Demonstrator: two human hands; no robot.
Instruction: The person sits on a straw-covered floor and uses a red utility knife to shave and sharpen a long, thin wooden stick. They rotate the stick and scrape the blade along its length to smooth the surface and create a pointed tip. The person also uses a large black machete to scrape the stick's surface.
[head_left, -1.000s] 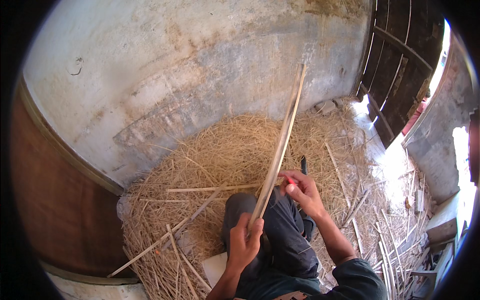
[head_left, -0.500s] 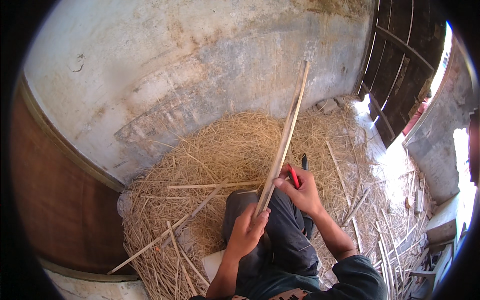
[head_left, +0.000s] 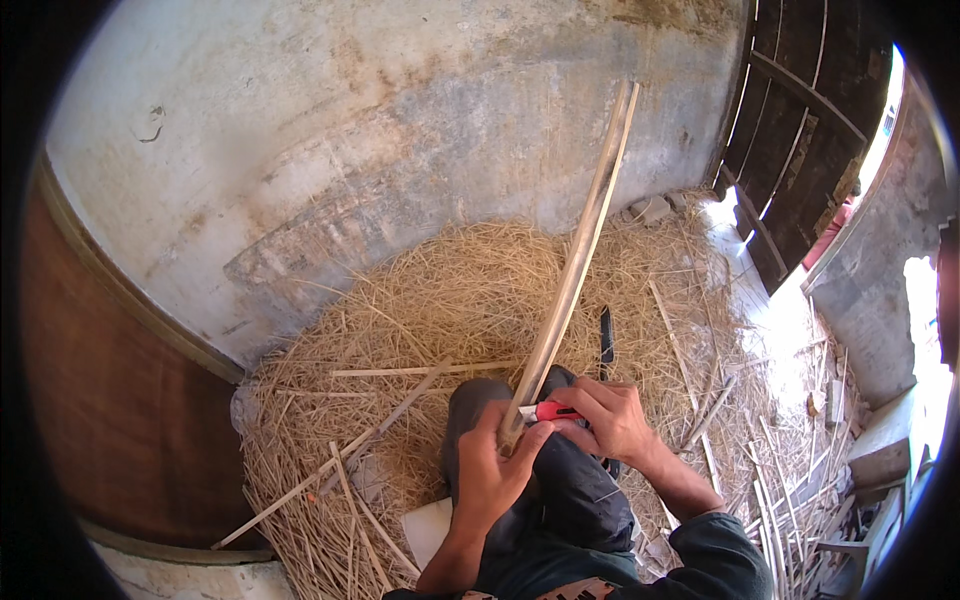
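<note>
Splitting a long bamboo strip (head_left: 575, 255): lower end sits over the person's knee, upper end leans up against the plastered wall (head_left: 400, 130). Left hand (head_left: 492, 470) has fingers wrapped tight around the strip's base. Right hand (head_left: 605, 420) is closed on a red-handled knife (head_left: 552, 411), blade at the strip's bottom end. Judging by blade position, the cut is barely started; nearly full length left. Dark blade-like tool (head_left: 606, 335) lies on the straw pile (head_left: 440, 300), loose finished slats (head_left: 420, 371) scattered around.
</note>
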